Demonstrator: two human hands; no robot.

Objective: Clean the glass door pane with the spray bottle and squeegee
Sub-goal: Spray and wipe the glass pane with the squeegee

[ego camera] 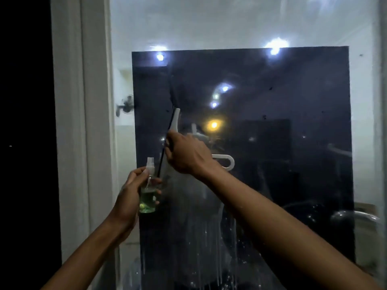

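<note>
While the right hand (184, 155) grips the white squeegee (174, 126) and holds its black rubber edge up and down against the glass door pane (272, 143), the left hand (129, 193) has its fingers curled round the small spray bottle (149, 191) just below it; the bottle has green liquid in the bottom and its white nozzle points up near the squeegee; wet drips (209, 248) run down the lower part of the glass, so I think the spraying is done there and the wiping is the step now; to do it well, the rubber edge should stay flat on the glass all the way along, with a steady push, and go in one long smooth pull so no lines of water are left; each new pull should cover a little of the last one; the bottle should be kept out of the way of the blade; the drips low down look like they need wiping too; a metal door handle (356, 216) sits at the right edge, so the blade should take care there
</note>
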